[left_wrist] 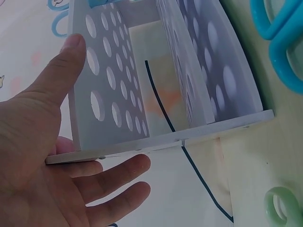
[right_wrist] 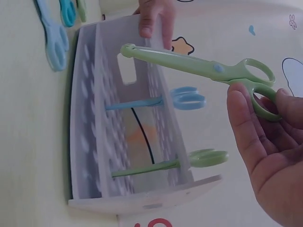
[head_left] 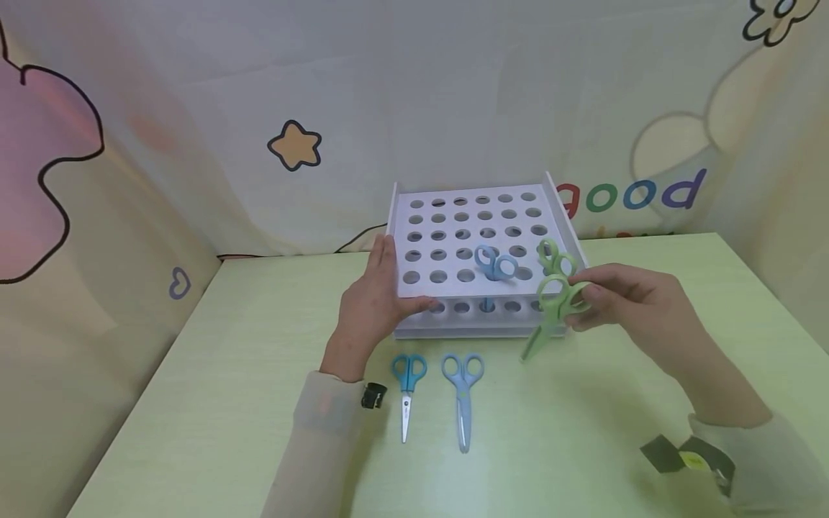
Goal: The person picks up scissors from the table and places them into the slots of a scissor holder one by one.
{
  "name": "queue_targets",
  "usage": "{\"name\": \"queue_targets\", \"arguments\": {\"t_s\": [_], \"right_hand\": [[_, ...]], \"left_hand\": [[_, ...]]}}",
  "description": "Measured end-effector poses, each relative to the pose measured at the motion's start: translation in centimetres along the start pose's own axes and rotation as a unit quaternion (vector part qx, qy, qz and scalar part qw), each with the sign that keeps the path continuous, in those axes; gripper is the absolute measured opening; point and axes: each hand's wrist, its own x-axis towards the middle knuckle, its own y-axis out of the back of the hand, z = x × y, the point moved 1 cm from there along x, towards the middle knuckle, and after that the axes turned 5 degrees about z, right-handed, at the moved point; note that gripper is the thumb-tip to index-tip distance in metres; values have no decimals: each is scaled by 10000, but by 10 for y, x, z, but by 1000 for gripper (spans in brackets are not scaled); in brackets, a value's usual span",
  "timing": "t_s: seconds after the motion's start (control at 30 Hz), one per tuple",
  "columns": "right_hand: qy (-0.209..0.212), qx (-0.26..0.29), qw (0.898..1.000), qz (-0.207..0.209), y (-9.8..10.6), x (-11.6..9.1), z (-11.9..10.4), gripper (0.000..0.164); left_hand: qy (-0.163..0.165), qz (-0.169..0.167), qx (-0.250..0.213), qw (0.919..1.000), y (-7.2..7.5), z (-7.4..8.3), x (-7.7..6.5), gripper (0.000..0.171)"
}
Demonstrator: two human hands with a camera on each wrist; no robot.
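Note:
My left hand (head_left: 372,302) grips the left side of a white rack (head_left: 447,288) with rows of round holes. Its thumb lies over the top panel and its fingers are at the outer wall. My right hand (head_left: 637,309) holds green scissors (right_wrist: 199,66) by a handle loop, in front of the rack's right corner. Their blades are together, pointing down in the head view. Light blue scissors (head_left: 496,265) and other green scissors (head_left: 555,257) stand in holes of the rack, handles up, blades reaching down between the panels.
On the table before the rack lie teal-handled scissors (head_left: 408,374) and light blue scissors (head_left: 463,396). A green loop (left_wrist: 279,208) appears in the left wrist view's corner. Behind the rack hangs a printed cloth (head_left: 453,93), and a thin black cord (head_left: 359,236) runs along there.

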Motion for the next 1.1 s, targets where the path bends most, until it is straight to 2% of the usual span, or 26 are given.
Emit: {"name": "queue_targets", "arguments": {"t_s": [0.2,0.33,0.47,0.87,1.0,1.1], "right_hand": [[201,355,9990,206,-5,6,-10,21],[562,948,9937,209,-10,12,-15,23],[694,1361,9880,242,-16,16,-23,23],[866,1043,9892,562,-42,31,-32,22],[858,775,9917,563,-52,36,-33,22],[793,376,9945,580,-58,40,-35,23]], "left_hand": [[62,-80,-74,9999,0,2,1,128],[94,-100,-40,9999,0,3,2,127],[123,-100,-26,9999,-1,4,2,127],[173,-65,-38,9998,-2,1,3,127],[201,-63,-76,9997,-1,0,3,127],[245,-95,-99,9996,-1,0,2,127]]}}
